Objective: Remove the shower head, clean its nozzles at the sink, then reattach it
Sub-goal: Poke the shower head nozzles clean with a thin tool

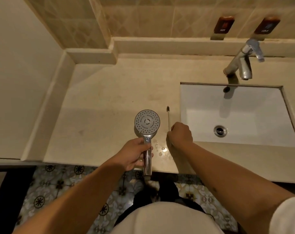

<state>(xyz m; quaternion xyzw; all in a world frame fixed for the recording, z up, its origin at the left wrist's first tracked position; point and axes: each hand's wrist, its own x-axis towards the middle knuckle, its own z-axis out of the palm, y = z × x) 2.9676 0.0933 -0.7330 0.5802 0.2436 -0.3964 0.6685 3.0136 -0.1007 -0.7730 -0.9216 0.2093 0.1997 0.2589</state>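
Observation:
A chrome shower head (147, 122) with a round grey nozzle face points up over the beige counter. My left hand (135, 154) grips its shiny handle near the counter's front edge. Just to the right, a thin toothbrush (168, 118) with dark bristles lies along the counter, bristles at the far end. My right hand (180, 134) is curled over the near end of its handle and pinches it. The white rectangular sink (244, 115) is set into the counter at the right, with a chrome faucet (241, 63) behind it.
Water drops (160, 148) lie on the counter (101, 107) between my hands. The sink drain (220, 130) is open. HOT (223, 25) and COLD (265, 26) labels hang on the tiled wall. A raised ledge borders the counter at the left and back. Patterned floor tiles are below.

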